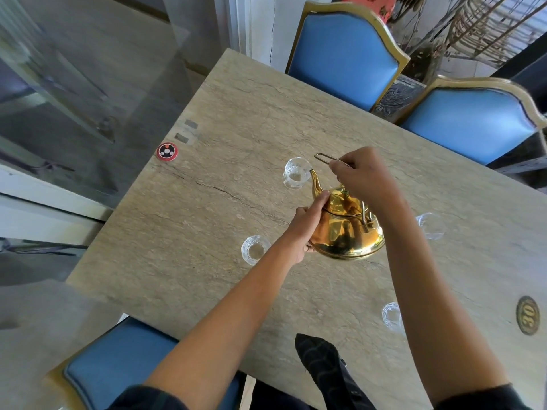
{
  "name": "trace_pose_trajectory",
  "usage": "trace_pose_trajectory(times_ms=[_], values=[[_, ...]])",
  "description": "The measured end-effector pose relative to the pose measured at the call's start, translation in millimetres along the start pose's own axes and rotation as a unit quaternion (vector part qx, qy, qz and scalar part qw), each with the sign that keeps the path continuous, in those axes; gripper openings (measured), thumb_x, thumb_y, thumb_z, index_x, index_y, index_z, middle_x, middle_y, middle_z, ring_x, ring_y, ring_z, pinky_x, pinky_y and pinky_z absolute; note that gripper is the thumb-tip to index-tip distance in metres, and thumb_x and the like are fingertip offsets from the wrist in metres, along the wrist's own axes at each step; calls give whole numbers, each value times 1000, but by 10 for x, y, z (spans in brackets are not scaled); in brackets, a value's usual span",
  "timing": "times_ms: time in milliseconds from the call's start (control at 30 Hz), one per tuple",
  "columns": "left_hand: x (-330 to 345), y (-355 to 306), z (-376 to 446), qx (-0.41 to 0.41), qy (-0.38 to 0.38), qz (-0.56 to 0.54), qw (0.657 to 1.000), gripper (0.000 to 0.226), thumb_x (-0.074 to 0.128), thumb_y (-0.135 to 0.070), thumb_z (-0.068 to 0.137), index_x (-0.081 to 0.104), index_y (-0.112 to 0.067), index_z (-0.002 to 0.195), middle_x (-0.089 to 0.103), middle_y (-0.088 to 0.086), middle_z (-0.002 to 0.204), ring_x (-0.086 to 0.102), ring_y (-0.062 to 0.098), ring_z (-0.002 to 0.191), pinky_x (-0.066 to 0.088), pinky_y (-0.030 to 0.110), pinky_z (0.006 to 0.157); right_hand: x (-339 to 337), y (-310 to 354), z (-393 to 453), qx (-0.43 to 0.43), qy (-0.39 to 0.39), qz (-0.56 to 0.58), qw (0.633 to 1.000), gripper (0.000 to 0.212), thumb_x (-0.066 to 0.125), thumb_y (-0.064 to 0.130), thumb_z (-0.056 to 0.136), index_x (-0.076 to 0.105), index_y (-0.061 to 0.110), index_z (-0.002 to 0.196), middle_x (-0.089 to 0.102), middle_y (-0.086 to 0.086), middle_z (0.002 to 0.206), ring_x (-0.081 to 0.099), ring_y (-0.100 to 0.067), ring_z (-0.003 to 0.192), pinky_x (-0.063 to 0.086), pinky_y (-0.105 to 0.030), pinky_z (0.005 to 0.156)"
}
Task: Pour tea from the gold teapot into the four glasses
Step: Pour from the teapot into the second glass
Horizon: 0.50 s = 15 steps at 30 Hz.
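The gold teapot (344, 232) hangs over the middle of the stone table (207, 232), tilted with its spout toward the far glass (296, 173). My right hand (362, 176) grips the teapot's wire handle from above. My left hand (306, 229) presses against the pot's left side, thumb near the lid. The spout tip sits at the rim of the far glass. A second glass (254, 249) stands left of the pot. A third glass (432, 225) is to the right, partly behind my right forearm. A fourth glass (392, 316) stands near me on the right.
Two blue chairs (343, 51) (473, 122) stand at the table's far side, another blue chair (124, 359) at the near left. A red round call button (167, 151) lies at the left edge and a brass number plaque (527, 319) at the right.
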<state>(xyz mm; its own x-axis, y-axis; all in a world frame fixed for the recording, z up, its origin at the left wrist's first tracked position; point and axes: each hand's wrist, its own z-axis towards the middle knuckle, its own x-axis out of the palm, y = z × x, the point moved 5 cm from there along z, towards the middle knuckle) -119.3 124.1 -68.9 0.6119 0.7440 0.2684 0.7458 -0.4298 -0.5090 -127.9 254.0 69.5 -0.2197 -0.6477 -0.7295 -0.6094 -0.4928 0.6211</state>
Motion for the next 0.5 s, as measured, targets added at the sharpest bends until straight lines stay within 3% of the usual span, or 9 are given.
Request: trace_pose_trajectory(times_ms=[133,233,300,500], values=[[-42,31,74,-6,-8,1,1000,115,63,-94,56,50,-24,146,68,6,132,67,23,112,54,39,76,107,-100,22,11,-2,11,1000,43,59,24,98,71,-17,96,64,-34,72,49,-26,60,40,-38,59],[-103,55,222,-15,-12,13,1000,113,64,-94,56,53,-25,145,69,6,133,66,27,118,55,52,97,209,-212,42,23,-5,29,999,45,58,26,99,69,-17,94,51,-17,63,46,-24,57,37,-37,58],[-146,74,318,-21,-17,28,999,110,64,-94,58,54,-26,144,69,6,132,67,27,118,54,55,101,276,-289,54,33,-3,49,998,46,58,26,100,69,-18,91,50,-15,62,45,-24,56,37,-37,57],[-267,114,506,-40,-32,55,997,110,65,-88,59,55,-18,143,71,13,130,70,27,111,60,42,78,495,-512,3,71,-19,100,992,42,60,26,97,71,-14,90,49,-11,60,43,-20,54,34,-36,56]])
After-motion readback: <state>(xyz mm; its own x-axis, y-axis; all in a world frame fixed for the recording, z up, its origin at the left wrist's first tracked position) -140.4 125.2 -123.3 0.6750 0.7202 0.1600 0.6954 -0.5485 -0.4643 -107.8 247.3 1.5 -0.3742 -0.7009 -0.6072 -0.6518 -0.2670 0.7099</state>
